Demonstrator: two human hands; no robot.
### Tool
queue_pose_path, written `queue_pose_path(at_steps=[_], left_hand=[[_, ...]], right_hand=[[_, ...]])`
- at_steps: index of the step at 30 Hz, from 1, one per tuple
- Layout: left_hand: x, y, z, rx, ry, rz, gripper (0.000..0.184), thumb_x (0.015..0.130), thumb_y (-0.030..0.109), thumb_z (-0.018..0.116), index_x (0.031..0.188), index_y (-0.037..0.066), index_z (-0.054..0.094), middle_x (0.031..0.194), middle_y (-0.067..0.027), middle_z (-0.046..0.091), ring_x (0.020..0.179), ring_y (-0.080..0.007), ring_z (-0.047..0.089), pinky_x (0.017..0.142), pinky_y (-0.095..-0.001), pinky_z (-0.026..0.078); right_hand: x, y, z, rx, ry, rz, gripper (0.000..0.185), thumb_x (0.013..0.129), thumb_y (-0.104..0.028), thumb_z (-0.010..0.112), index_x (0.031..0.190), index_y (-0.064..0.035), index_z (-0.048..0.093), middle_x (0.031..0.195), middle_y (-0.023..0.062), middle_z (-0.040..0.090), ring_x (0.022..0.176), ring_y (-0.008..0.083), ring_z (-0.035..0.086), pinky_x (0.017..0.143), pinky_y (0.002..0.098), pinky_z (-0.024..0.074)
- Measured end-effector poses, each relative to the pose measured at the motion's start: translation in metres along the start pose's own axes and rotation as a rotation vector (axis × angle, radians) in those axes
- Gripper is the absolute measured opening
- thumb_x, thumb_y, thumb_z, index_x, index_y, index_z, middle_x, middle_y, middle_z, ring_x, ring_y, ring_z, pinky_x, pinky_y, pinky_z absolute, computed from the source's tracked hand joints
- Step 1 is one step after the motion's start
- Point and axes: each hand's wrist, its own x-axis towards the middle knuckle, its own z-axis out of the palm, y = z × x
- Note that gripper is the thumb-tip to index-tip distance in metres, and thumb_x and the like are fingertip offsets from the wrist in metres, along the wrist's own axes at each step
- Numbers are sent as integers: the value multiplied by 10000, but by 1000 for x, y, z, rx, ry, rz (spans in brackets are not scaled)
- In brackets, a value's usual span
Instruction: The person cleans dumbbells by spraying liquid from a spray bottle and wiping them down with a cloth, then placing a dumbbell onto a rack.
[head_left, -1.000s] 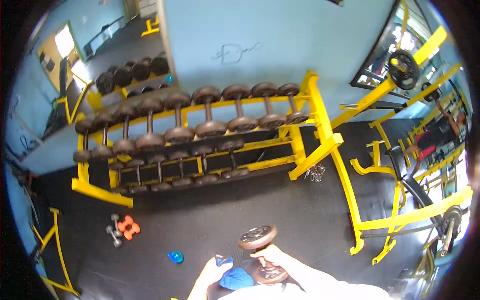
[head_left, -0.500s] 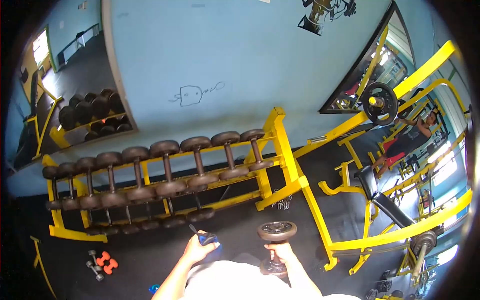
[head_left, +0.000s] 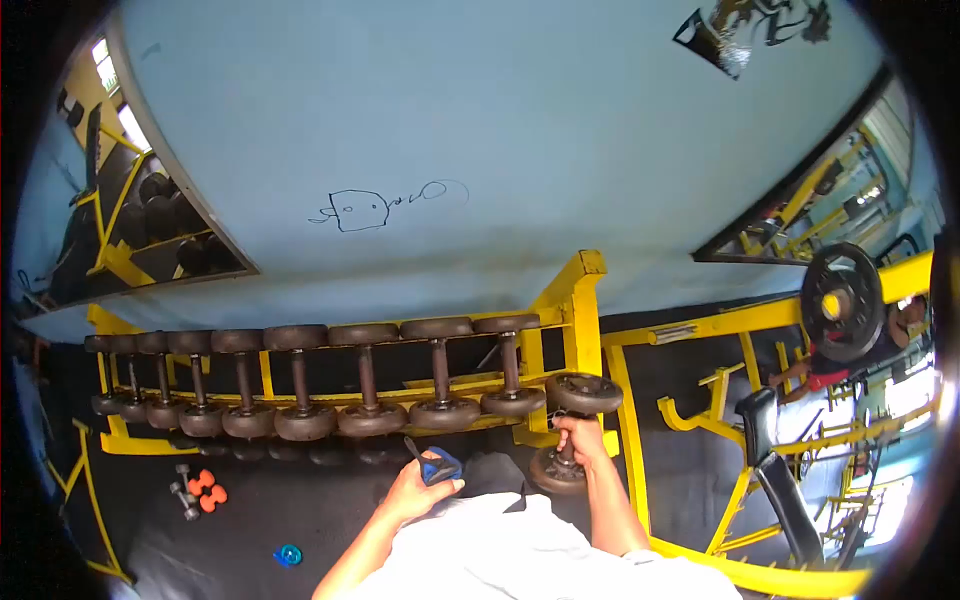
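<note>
My right hand is wrapped round the handle of a dark dumbbell, held upright with one round head above the fist and one below. The dumbbell is at the right end of the rack; whether it touches the frame I cannot tell. In my left hand is a blue and black object with a thin dark part sticking up; its kind is unclear. Ahead of both hands stands a yellow dumbbell rack, its upper tier holding several dark dumbbells in a row.
Small grey dumbbells and orange dumbbells lie on the floor at left, near a blue round item. To the right are a black padded bench and a yellow frame carrying a weight plate. A person is behind it.
The rack now appears closer. My right hand has brought the dumbbell up and forward to the rack's right end. My left hand still grips the blue and black object, slightly further right.
</note>
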Motion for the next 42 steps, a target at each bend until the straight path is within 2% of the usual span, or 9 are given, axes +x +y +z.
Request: queue_pose_path(at_steps=[5, 7, 14, 22, 26, 29, 36, 38, 42], left_hand=[[31, 7, 40, -142, 47, -88, 296, 713, 150, 765, 908, 49, 567, 853, -23, 632, 805, -97, 578, 744, -266, 470], [39, 9, 49, -136, 46, -245, 392, 694, 243, 773, 961, 32, 579, 819, -48, 647, 755, -116, 592, 716, -274, 469], [47, 26, 70, -198, 198, -246, 390, 709, 235, 762, 982, 22, 584, 826, -43, 634, 769, -119, 580, 713, -268, 464], [69, 16, 92, -237, 237, -208, 376, 701, 255, 754, 943, 30, 576, 731, -51, 610, 663, -131, 570, 630, -285, 459], [71, 20, 100, -127, 207, -227, 341, 714, 203, 755, 971, 48, 595, 846, -29, 636, 764, -110, 576, 697, -271, 471], [62, 21, 106, -130, 138, -279, 397, 705, 266, 764, 985, 42, 595, 868, -57, 644, 777, -135, 587, 712, -284, 474], [37, -51, 129, -116, 110, -276, 643, 667, 452, 755, 1098, 23, 546, 946, -147, 637, 881, -248, 609, 797, -341, 462], [21, -90, 140, -152, 119, -306, 650, 667, 450, 756, 1102, 18, 541, 954, -156, 633, 892, -253, 606, 798, -344, 463], [-19, -168, 165, -166, 156, -420, 660, 663, 456, 755, 1110, 23, 536, 982, -166, 633, 926, -265, 603, 806, -365, 461]], right_hand=[[73, -50, -7, -86, -54, 116, 213, 748, -26, 645, 571, -27, 528, 484, 55, 476, 373, 160, 459, 369, 309, 435], [100, -57, -7, -127, -107, 67, 202, 752, -25, 637, 578, -19, 535, 498, 58, 485, 379, 164, 468, 374, 311, 441], [151, -62, -9, -230, -183, 101, 204, 765, -42, 627, 582, -17, 538, 503, 61, 490, 382, 168, 475, 378, 314, 447], [155, -69, -7, -190, -213, 179, 182, 769, -55, 639, 632, -38, 520, 511, 49, 488, 380, 173, 458, 375, 328, 422], [145, -58, -14, -152, -213, 194, 182, 763, -48, 638, 629, -36, 515, 512, 64, 482, 393, 182, 469, 384, 332, 435], [106, -38, -27, -123, -194, 228, 186, 759, -43, 630, 618, -37, 509, 515, 69, 478, 393, 190, 468, 397, 338, 459], [31, 43, -47, -18, -194, 333, 148, 797, -54, 554, 689, -71, 456, 546, 67, 466, 470, 216, 485, 495, 382, 473], [20, 74, -55, 100, -193, 390, 139, 803, -57, 547, 692, -81, 468, 568, 67, 471, 532, 232, 503, 597, 408, 466], [14, 135, -49, 112, -197, 477, 162, 794, -60, 559, 655, -74, 475, 576, 70, 471, 554, 236, 485, 632, 408, 430]])
